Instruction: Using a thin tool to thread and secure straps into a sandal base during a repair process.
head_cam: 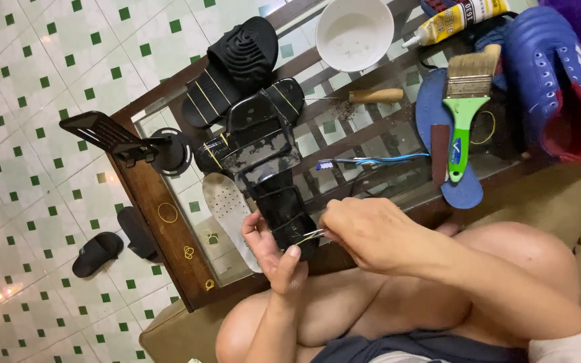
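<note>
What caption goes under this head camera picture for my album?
Left hand steadies a black sandal while the right hand works a thin metal tool at it, above a cluttered glass table.

One white bowl point(354, 33), one paintbrush point(467, 101), one toothbrush point(371, 161), one glue bottle point(455, 19) (nozzle capped), two hands.

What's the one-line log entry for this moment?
left hand: holds black sandal | right hand: pinches thin metal tool at sandal | surface: glass table
</note>
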